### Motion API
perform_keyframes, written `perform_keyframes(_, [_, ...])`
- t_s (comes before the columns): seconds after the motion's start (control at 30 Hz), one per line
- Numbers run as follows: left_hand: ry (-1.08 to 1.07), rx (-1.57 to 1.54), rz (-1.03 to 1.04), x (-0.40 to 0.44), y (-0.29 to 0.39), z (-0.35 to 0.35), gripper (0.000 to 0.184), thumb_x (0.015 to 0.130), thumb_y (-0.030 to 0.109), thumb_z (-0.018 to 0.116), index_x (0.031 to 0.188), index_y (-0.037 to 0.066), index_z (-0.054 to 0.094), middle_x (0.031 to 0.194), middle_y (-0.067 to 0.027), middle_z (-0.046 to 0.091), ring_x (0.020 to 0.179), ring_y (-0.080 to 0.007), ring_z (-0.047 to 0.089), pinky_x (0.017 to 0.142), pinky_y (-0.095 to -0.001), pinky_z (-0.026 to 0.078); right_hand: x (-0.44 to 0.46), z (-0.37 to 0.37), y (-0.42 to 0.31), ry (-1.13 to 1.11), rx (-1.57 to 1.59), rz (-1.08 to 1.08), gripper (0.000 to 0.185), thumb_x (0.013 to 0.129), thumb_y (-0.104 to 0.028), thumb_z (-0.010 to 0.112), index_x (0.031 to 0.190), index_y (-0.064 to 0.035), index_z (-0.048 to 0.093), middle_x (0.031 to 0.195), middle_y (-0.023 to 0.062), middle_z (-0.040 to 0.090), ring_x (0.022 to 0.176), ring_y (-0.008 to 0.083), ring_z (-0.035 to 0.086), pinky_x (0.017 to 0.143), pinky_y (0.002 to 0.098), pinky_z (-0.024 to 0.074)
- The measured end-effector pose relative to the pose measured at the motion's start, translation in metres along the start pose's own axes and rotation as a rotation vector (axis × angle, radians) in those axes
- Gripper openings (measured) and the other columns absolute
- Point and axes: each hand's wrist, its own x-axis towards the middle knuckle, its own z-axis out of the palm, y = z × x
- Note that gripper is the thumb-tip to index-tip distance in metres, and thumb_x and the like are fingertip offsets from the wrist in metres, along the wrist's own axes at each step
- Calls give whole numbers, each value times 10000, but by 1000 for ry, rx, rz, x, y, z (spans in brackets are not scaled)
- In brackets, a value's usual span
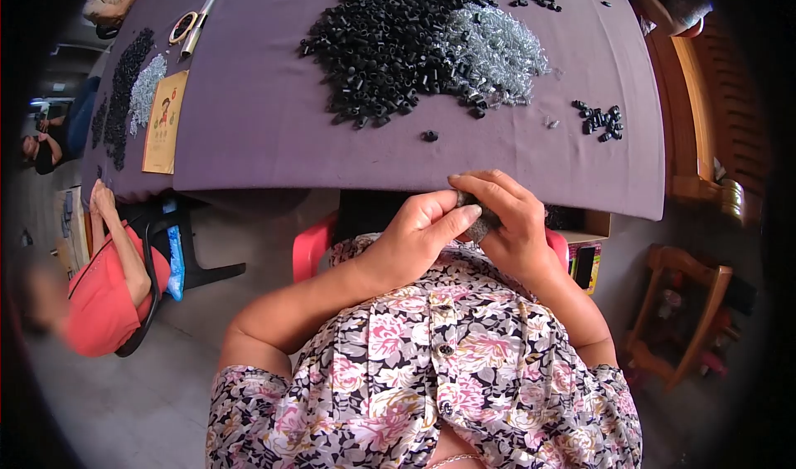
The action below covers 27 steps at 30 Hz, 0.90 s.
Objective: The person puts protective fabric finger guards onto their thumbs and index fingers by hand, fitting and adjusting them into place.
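Observation:
My left hand (pixel 427 230) and my right hand (pixel 507 220) meet just off the front edge of the purple-covered table (pixel 249 121). Between them is a small dark grey piece (pixel 478 230), partly hidden by the fingers; what it is I cannot make out. Both hands have their fingers closed on it. Beyond them on the cloth lies a large pile of black caps (pixel 373 54), with a pile of clear small parts (pixel 497 54) against its right side. One loose black cap (pixel 429 136) lies nearer my hands.
A small group of black pieces (pixel 599 121) lies at the right. On the left are a yellow booklet (pixel 166 121), more black parts (pixel 123 96) and clear parts (pixel 148 92). A person in red (pixel 112 295) sits at the left. A wooden chair (pixel 680 311) stands at the right.

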Motion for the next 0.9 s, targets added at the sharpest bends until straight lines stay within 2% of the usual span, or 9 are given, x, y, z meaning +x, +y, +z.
perform_keyframes(0.27, [31, 160, -37, 4, -2, 5, 226, 1019, 156, 507, 1057, -40, 613, 876, 41, 579, 804, -12, 475, 698, -205, 426, -9, 3, 11, 66, -17, -45, 560, 589, 111, 577, 1141, 37, 633, 1052, 189, 655, 965, 362, 647, 820, 398, 531])
perform_keyframes(0.37, [14, 124, -96, 5, 3, 7, 241, 1022, 158, 496, 1107, -40, 604, 944, 18, 609, 866, -20, 513, 758, -207, 444, -8, 1, 12, 80, -20, -51, 554, 597, 107, 595, 1144, 30, 633, 1023, 186, 656, 934, 358, 646, 795, 395, 531])
perform_keyframes(0.47, [21, 22, -36, 8, -4, 12, 251, 1022, 160, 489, 1147, -31, 593, 1032, -5, 623, 942, -29, 532, 822, -215, 452, -12, 1, 9, 30, 26, 46, 559, 603, 109, 597, 1155, 21, 633, 980, 177, 652, 893, 352, 641, 766, 395, 527])
perform_keyframes(0.63, [-4, 65, 29, 16, 13, 3, 350, 1048, 278, 442, 1244, 13, 559, 1088, -53, 647, 948, -115, 609, 833, -259, 469, 2, -31, 20, 86, -22, 75, 370, 768, -45, 742, 1120, 4, 638, 916, 165, 643, 794, 309, 639, 727, 372, 520])
perform_keyframes(0.73, [156, 220, 88, 17, 27, -14, 383, 1043, 313, 455, 1250, 14, 575, 1063, -45, 664, 914, -99, 601, 803, -249, 465, 10, -56, 30, 242, -242, 158, 383, 760, -21, 736, 1132, -22, 641, 909, 127, 640, 760, 257, 631, 692, 349, 514])
perform_keyframes(0.77, [216, 236, 144, 20, 24, -19, 361, 1030, 300, 498, 1239, 20, 588, 1043, -43, 670, 854, -92, 585, 797, -243, 463, 9, -63, 39, 288, -317, 207, 390, 754, 12, 710, 1135, -37, 643, 918, 116, 640, 750, 251, 627, 689, 345, 513])
perform_keyframes(0.8, [301, 237, 192, 24, 21, -24, 284, 971, 173, 615, 1203, 11, 593, 1012, -41, 656, 817, -83, 582, 740, -235, 484, 6, -71, 49, 330, -389, 261, 405, 748, 46, 684, 1139, -52, 645, 928, 105, 641, 739, 246, 623, 686, 340, 513])
perform_keyframes(0.87, [446, 692, 312, 30, 23, -37, 284, 905, 63, 667, 1181, 10, 627, 1002, -31, 630, 772, -72, 547, 682, -211, 480, 4, -90, 66, 389, -528, 309, 462, 723, 97, 629, 1150, -78, 648, 970, 82, 642, 722, 250, 611, 690, 342, 509])
perform_keyframes(0.9, [456, 772, 336, 32, 24, -40, 283, 883, 40, 675, 1161, 9, 635, 998, -37, 623, 760, -81, 550, 660, -217, 484, 8, -98, 59, 371, -592, 384, 498, 704, 118, 598, 1159, -81, 646, 1013, 87, 635, 721, 256, 606, 703, 360, 505])
